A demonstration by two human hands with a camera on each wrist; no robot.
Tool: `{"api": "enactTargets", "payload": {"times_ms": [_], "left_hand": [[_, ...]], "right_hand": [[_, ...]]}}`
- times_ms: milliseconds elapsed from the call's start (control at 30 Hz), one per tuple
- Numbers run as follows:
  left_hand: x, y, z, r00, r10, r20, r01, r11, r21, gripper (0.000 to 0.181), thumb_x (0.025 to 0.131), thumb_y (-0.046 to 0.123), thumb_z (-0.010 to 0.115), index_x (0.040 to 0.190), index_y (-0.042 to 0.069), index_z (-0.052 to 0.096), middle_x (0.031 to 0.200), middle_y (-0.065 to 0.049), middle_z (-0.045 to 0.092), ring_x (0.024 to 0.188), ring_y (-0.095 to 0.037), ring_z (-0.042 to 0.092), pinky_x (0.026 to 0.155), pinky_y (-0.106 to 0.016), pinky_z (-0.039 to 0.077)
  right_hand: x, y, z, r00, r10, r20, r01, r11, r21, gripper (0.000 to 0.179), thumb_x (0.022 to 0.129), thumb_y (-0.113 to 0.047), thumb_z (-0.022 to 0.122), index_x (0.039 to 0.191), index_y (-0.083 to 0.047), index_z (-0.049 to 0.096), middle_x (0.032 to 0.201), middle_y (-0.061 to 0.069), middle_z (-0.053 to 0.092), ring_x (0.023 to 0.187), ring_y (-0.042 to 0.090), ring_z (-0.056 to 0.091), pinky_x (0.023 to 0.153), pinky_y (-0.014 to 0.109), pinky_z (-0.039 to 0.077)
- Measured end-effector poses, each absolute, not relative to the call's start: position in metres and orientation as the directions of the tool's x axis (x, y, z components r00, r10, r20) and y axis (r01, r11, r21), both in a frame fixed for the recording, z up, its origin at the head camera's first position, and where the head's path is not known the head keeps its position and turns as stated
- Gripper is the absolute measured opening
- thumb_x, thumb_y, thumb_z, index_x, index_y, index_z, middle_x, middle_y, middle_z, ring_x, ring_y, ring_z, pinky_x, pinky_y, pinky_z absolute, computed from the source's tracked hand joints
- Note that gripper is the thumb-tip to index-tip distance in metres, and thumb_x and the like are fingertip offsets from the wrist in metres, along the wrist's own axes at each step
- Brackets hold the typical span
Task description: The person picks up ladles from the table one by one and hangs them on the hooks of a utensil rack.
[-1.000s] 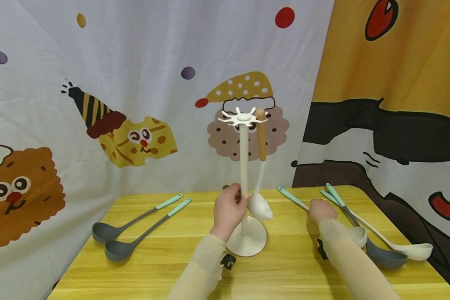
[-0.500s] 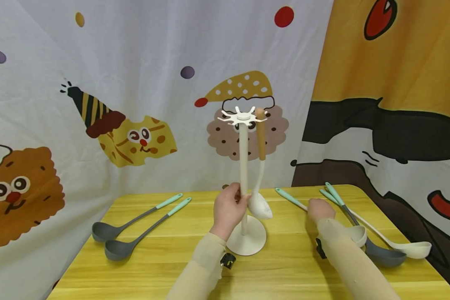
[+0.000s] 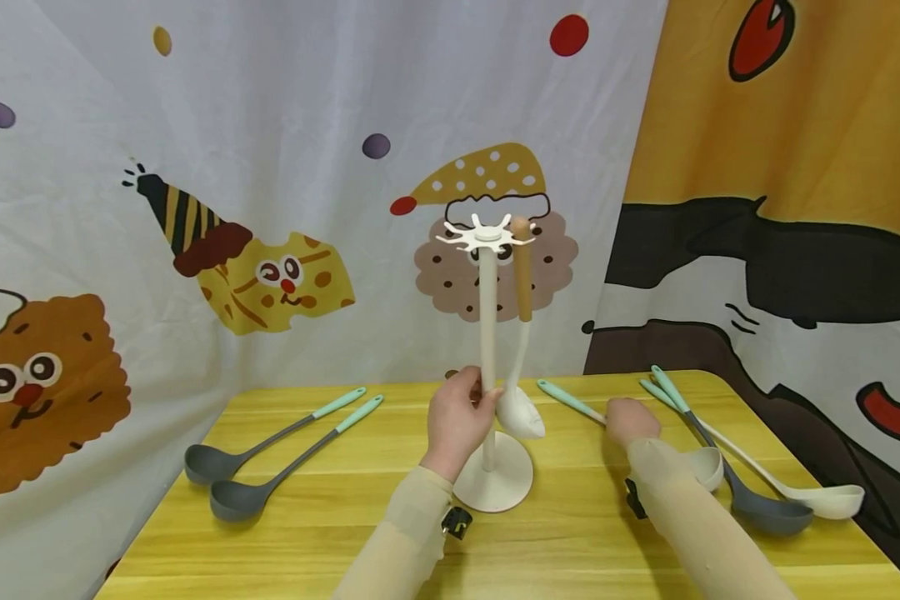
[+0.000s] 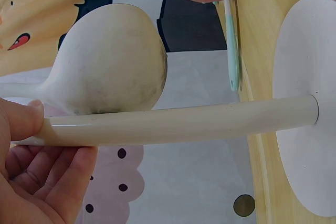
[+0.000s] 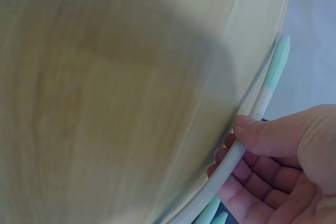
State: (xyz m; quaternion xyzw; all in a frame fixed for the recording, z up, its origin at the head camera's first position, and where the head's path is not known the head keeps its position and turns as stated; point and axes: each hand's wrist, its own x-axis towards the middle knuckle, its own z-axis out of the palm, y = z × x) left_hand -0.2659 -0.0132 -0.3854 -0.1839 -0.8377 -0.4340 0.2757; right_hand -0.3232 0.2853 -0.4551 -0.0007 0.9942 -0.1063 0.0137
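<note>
My left hand [image 3: 459, 425] holds the upright cream pole of a utensil stand [image 3: 488, 333], thumb on one side and fingers on the other. From the stand's hooked top hangs a white ladle with a wooden handle [image 3: 522, 279]; its bowl [image 4: 113, 59] is close beside the pole. To the right, my right hand [image 3: 633, 421] pinches the shaft of a white ladle with a mint handle [image 3: 570, 400]. In the right wrist view, thumb and fingers meet around that shaft [image 5: 226, 163], low over the table. My right forearm partly covers this ladle's bowl [image 3: 708, 468].
Two grey ladles with mint handles [image 3: 243, 500] lie at the table's left. On the right lie another grey ladle [image 3: 768, 508] and a white one [image 3: 832, 502], their handles crossing. A printed curtain [image 3: 307, 100] hangs behind the wooden table [image 3: 330, 554].
My right hand has shifted a little to the left, and the white ladle has moved with it. The left hand and the stand stay in place.
</note>
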Motion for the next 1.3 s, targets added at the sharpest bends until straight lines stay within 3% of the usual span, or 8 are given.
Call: {"api": "enactTargets", "payload": {"times_ms": [233,400,667,1300], "left_hand": [[-0.267,-0.013,-0.386,-0.787,0.066,0.613,0.541,0.552,0.635,0.014,0.088,0.019,0.077,0.094,0.011,0.067,0.084,-0.001,0.069,0.075,-0.016,0.066,0.066,-0.028,0.055],[-0.266,-0.013,-0.386,-0.791,0.064,0.608,0.537,0.549,0.641,0.014,0.088,0.019,0.077,0.094,0.012,0.067,0.084,-0.001,0.068,0.075,-0.016,0.066,0.066,-0.028,0.055],[-0.266,-0.013,-0.386,-0.792,0.066,0.607,0.538,0.547,0.641,0.014,0.088,0.019,0.077,0.094,0.011,0.067,0.084,-0.001,0.069,0.076,-0.016,0.066,0.067,-0.028,0.055],[-0.265,-0.012,-0.385,-0.798,0.062,0.600,0.531,0.543,0.650,0.013,0.088,0.018,0.077,0.093,0.011,0.067,0.083,-0.001,0.068,0.075,-0.016,0.066,0.067,-0.029,0.055]], "right_hand": [[-0.321,0.275,-0.448,-0.999,-0.031,0.007,-0.032,0.974,-0.226,0.003,0.089,0.003,0.063,0.088,0.004,0.066,0.077,0.012,0.062,0.070,0.030,0.060,0.063,0.047,0.053],[-0.320,0.269,-0.444,-0.999,-0.048,0.024,-0.052,0.968,-0.246,0.010,0.088,0.004,0.063,0.094,0.001,0.070,0.082,0.012,0.065,0.074,0.031,0.062,0.066,0.049,0.053],[-0.319,0.262,-0.438,-0.997,-0.055,0.057,-0.070,0.951,-0.300,0.008,0.090,-0.003,0.067,0.097,0.001,0.070,0.085,0.011,0.065,0.074,0.028,0.061,0.065,0.047,0.052],[-0.318,0.252,-0.435,-0.965,-0.081,0.248,-0.172,0.912,-0.371,0.006,0.090,-0.001,0.068,0.096,-0.001,0.070,0.085,0.009,0.066,0.077,0.027,0.061,0.070,0.048,0.051]]}}
